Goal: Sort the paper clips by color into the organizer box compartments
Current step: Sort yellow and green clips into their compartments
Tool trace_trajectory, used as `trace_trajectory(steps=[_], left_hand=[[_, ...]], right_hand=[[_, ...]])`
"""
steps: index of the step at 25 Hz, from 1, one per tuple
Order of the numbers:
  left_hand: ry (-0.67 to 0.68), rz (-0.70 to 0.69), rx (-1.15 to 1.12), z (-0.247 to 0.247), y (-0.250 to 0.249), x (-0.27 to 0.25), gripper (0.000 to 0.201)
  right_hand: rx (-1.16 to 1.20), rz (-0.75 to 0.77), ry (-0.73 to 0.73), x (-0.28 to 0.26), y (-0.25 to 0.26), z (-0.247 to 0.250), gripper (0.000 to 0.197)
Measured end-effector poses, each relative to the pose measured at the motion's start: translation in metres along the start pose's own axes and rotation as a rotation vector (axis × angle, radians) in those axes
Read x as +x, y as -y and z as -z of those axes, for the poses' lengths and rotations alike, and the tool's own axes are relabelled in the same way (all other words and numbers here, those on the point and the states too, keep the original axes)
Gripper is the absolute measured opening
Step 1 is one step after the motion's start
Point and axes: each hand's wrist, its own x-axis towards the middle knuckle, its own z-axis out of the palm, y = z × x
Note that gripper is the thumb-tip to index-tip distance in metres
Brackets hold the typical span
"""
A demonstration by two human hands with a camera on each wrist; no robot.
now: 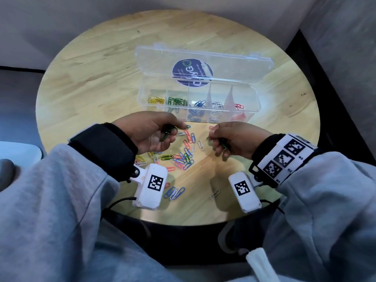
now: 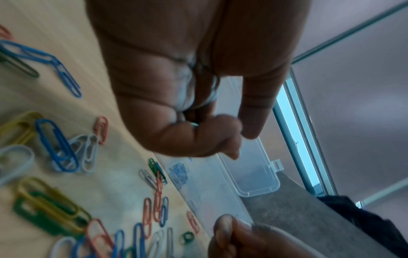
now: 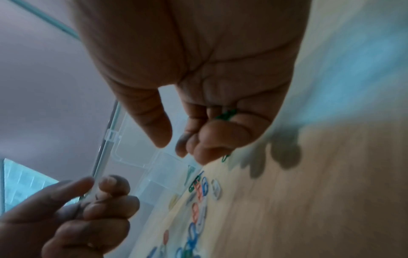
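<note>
A clear organizer box stands open on the round wooden table, its compartments holding yellow, green, blue, white and red clips from left to right. Loose mixed clips lie scattered in front of it. My left hand hovers over the pile with its fingers curled round several green clips. My right hand hovers to the right, also curled round green clips, which show between its fingers in the right wrist view. Both hands are just short of the box's front wall.
The box lid lies open behind the compartments, with a dark round sticker on it. More clips lie near the table's front edge. Wrist camera units hang under both forearms. Grey seating surrounds the table.
</note>
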Motion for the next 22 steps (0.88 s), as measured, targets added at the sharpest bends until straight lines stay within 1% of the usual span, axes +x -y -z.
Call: trace_trajectory(steps=[2, 4, 6, 7, 8, 9, 11, 12, 13, 15, 16, 20, 22], left_hand=[[-0.022, -0.005, 0.071, -0.002, 0.003, 0.002, 0.023], [-0.033, -0.010, 0.079, -0.003, 0.003, 0.002, 0.030], [-0.047, -0.028, 0.111, -0.002, 0.002, 0.002, 0.036], [-0.065, -0.039, 0.171, -0.001, 0.001, 0.003, 0.036], [-0.095, -0.051, 0.306, 0.000, 0.001, 0.003, 0.032], [-0.129, -0.061, 0.525, 0.001, 0.002, 0.003, 0.027], [-0.158, -0.065, 1.045, 0.005, 0.005, 0.002, 0.016], [-0.177, -0.059, 1.213, 0.005, 0.007, 0.001, 0.012], [-0.199, -0.054, 1.293, 0.003, 0.009, -0.001, 0.010], [-0.226, -0.049, 1.334, 0.000, 0.013, 0.000, 0.015], [-0.226, -0.041, 1.339, -0.001, 0.015, 0.001, 0.016], [-0.201, 0.020, 1.334, -0.003, 0.021, 0.008, 0.014], [-0.195, 0.032, 1.342, -0.004, 0.021, 0.009, 0.009]], right_hand=[[-0.171, 0.031, -0.025, 0.000, -0.002, 0.000, 0.021], [-0.291, 0.052, -0.042, 0.000, -0.003, -0.002, 0.024], [-0.393, 0.089, -0.074, 0.000, -0.002, -0.002, 0.022], [-0.469, 0.116, -0.098, 0.001, -0.002, -0.001, 0.021], [-0.556, 0.140, -0.118, 0.002, -0.001, 0.000, 0.020], [-0.641, 0.156, -0.131, 0.002, -0.001, 0.002, 0.019], [-0.774, 0.165, -0.138, 0.002, 0.000, 0.005, 0.015], [-0.829, 0.169, -0.137, 0.002, 0.000, 0.006, 0.012], [-0.882, 0.176, -0.139, 0.002, 0.000, 0.006, 0.014], [-0.960, 0.187, -0.147, 0.003, 0.000, 0.004, 0.021], [-0.980, 0.188, -0.151, 0.003, -0.001, 0.004, 0.022], [-1.011, 0.152, -0.139, 0.004, -0.002, 0.004, 0.011], [-1.026, 0.133, -0.117, 0.003, -0.002, 0.005, 0.016]])
